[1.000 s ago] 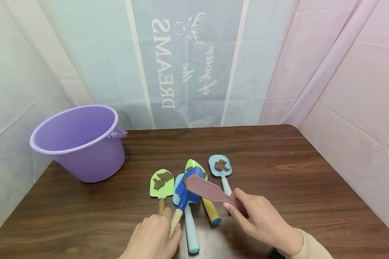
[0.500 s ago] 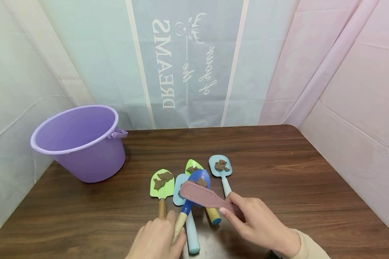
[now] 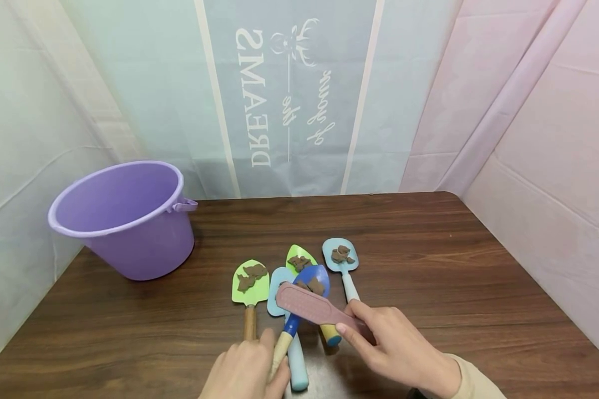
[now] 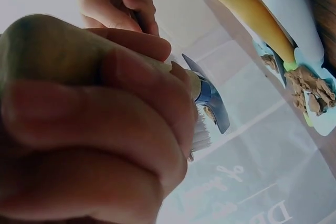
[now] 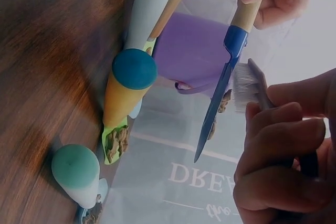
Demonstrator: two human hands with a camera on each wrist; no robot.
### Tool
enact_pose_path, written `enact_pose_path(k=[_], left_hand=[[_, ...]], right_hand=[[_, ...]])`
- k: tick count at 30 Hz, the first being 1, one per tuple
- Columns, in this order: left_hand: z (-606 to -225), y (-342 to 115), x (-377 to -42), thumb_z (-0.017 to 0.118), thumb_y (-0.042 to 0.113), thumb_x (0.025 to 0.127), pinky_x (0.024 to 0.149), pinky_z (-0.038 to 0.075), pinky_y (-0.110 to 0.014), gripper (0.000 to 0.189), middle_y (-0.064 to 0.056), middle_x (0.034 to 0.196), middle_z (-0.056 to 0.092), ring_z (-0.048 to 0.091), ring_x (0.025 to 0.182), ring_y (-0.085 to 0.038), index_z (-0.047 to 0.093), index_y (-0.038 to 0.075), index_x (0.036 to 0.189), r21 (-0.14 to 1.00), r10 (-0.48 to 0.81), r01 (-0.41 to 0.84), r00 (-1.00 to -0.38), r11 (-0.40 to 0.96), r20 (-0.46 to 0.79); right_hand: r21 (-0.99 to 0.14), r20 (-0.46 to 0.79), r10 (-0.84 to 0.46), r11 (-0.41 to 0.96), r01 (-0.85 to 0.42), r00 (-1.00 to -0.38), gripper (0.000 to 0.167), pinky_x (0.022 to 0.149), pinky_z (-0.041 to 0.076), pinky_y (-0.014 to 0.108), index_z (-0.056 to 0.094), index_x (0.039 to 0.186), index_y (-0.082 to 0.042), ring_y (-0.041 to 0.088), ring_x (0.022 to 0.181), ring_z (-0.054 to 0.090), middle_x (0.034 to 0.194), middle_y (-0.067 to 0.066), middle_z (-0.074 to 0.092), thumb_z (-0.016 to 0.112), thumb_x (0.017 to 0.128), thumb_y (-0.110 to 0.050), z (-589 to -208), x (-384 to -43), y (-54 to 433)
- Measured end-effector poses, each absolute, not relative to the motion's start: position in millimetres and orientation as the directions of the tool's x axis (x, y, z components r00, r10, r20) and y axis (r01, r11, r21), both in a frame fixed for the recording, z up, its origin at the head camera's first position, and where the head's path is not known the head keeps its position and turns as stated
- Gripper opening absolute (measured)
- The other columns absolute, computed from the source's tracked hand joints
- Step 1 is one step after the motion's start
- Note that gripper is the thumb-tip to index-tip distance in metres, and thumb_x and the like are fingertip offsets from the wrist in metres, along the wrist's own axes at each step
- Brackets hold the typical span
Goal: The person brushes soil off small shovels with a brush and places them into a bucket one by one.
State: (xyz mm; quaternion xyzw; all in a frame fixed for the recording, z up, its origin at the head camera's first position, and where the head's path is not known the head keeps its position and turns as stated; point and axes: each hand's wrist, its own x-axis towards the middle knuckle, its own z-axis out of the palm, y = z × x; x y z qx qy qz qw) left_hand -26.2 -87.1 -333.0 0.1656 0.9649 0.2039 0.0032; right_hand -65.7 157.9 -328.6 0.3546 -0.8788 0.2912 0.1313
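Note:
My left hand [image 3: 244,368] grips the pale wooden handle of a blue hand trowel [image 3: 320,272], its blade held above the tools on the table. Brown clumps [image 3: 316,286] lie on that blade. In my right hand [image 3: 399,346] is a pinkish brush [image 3: 304,302], held by its handle with the head crossing over the trowel. The right wrist view shows its pale bristles [image 5: 244,85] pointing at the blade's upper face, close to the clumps [image 5: 224,100]. The head view hides the bristles behind the brush's back.
Below lie a green trowel [image 3: 237,297] with a brown handle, a light blue shovel [image 3: 277,277], a green trowel with a yellow handle [image 3: 331,334], and another light blue shovel [image 3: 350,287], all bearing brown clumps. A purple bucket [image 3: 145,252] stands at the back left of the wooden table [image 3: 454,266].
The blue trowel has shifted right. The brush head has moved left and toward me, from the blade's middle toward its handle end, uncovering clumps on the blade.

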Motion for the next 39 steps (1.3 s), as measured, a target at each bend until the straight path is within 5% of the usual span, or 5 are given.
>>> enact_pose_path(k=[25,39], left_hand=[[-335.6,-87.5,-19.8,0.069,0.032,0.076,0.038,0.026,-0.026,0.030,0.009,0.051,0.034,0.034,0.043,-0.008,0.043,0.017,0.073,0.320,0.300,0.327,-0.945,0.889,0.132],[-334.1,-87.9,-20.8,0.067,0.031,0.078,0.037,0.026,-0.025,0.026,0.008,0.052,0.036,0.033,0.042,-0.008,0.048,0.015,0.074,0.393,0.291,0.270,-0.957,0.879,0.007]], right_hand=[[-0.407,0.425,-0.472,0.662,-0.629,-0.772,0.024,0.043,0.019,0.008,0.048,0.076,-0.025,-0.011,0.049,0.024,0.057,-0.019,0.030,0.067,0.089,-0.018,-329.3,-76.3,166.9],[-0.395,0.438,-0.420,0.705,-0.590,-0.795,0.021,0.043,0.021,0.010,0.051,0.077,-0.024,-0.011,0.048,0.024,0.056,-0.019,0.029,0.067,0.089,-0.017,-330.9,-83.8,174.3]])
